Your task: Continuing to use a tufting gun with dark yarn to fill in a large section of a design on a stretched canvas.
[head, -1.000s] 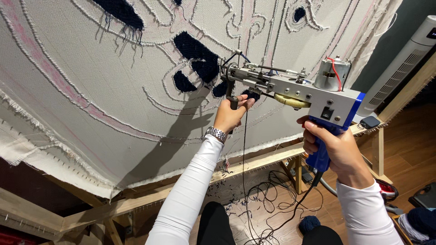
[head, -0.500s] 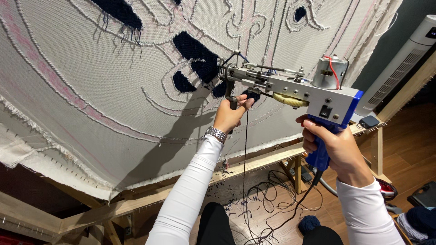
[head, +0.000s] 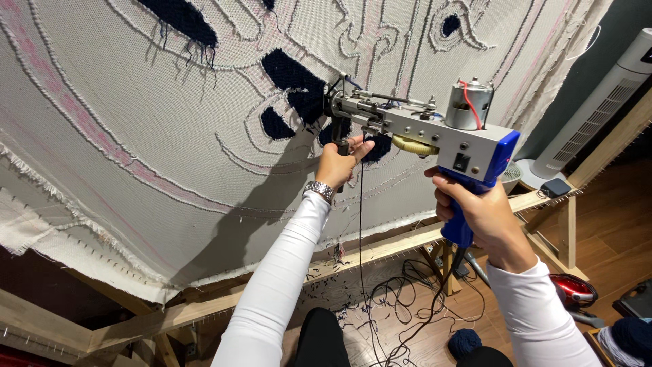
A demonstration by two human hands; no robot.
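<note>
Step in hand, as judged: tufting dark navy fill on a stretched cloth (head: 136, 136) pinned to a wooden frame (head: 380, 248).

Right hand (head: 479, 211) clamped around the blue pistol grip of the tufting gun (head: 421, 126), which runs from that hand up and leftward. Left hand (head: 339, 163) closed on the gun's front handle, just below the needle end. Hands apart, one at each end of the tool. The needle tip meets the cloth at the edge of a navy tufted patch (head: 295, 81), just above the left hand.

A thin dark yarn (head: 360, 224) drops from the gun between the two arms toward the floor.

Next move, as judged: calls for steady forward pressure into the cloth, both hands guiding the gun along the drawn outline so the fill stays inside the white stitched lines.

Surface: pale woven cloth, tilted overhead, marked with pink and white outlines, frayed at its lower edge.

Room: wooden floor (head: 611, 251) below the right hand, loose yarn and cable tangled on it; a navy yarn ball (head: 464, 342) under the right forearm; a white tower fan (head: 598, 102) beyond the right hand.
</note>
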